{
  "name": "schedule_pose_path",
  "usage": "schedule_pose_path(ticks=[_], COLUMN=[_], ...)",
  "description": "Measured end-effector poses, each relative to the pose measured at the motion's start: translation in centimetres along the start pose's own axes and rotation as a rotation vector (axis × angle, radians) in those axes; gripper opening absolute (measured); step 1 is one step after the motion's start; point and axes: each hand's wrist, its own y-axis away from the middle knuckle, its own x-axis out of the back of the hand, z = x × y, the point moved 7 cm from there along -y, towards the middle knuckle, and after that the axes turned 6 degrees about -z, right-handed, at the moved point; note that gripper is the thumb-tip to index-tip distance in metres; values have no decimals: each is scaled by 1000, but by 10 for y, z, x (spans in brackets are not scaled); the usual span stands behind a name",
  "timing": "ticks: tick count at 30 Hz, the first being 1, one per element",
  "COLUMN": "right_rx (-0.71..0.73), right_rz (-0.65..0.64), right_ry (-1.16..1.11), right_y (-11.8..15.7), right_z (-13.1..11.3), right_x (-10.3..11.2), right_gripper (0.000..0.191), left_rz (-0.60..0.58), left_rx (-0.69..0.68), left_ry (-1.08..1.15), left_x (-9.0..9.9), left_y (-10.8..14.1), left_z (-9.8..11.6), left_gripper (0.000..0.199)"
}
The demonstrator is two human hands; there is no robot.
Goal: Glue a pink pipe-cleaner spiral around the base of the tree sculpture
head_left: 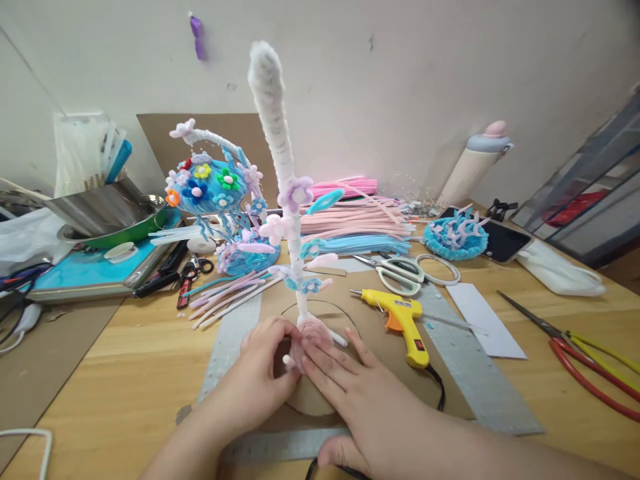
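Observation:
A tall white pipe-cleaner stem [277,127], dotted with purple, pink and blue fuzzy flowers [296,195], stands upright in front of me. At its foot is a pink fuzzy coil [315,331] with white stubs poking out. My left hand [267,363] curls its thumb and fingers around the coil's left side, gripping it. Stretched fingers of my right hand [345,373] lie flat over the coil's front and right side, thumb apart. Beneath is a brown cardboard sheet [405,393] with a round outline, partly covered by my hands.
A yellow glue gun [405,320] lies right of the coil, its black cord trailing toward me. White-handled scissors [400,275] and red-and-yellow-handled scissors [575,350] lie further right. Behind are pink pipe cleaners [355,220], a flowered blue ball ornament [210,187] and a metal pot [100,207].

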Motion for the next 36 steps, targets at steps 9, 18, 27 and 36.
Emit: schedule_pose_path(ticks=[9, 18, 27, 36], right_rx=[5, 17, 22, 14], right_rz=[37, 35, -5, 43], right_ry=[92, 84, 9, 86], right_y=[-3, -5, -3, -3], right_z=[-2, -3, -1, -3], right_x=[-7, -6, -7, -4], right_gripper=[92, 95, 95, 95], left_rz=[-67, -171, -85, 44], left_rx=[-28, 53, 47, -46], left_ry=[233, 4, 50, -40], left_x=[19, 6, 8, 12], left_y=[4, 7, 10, 3], left_z=[-19, -18, -28, -9], left_gripper=[36, 66, 68, 24])
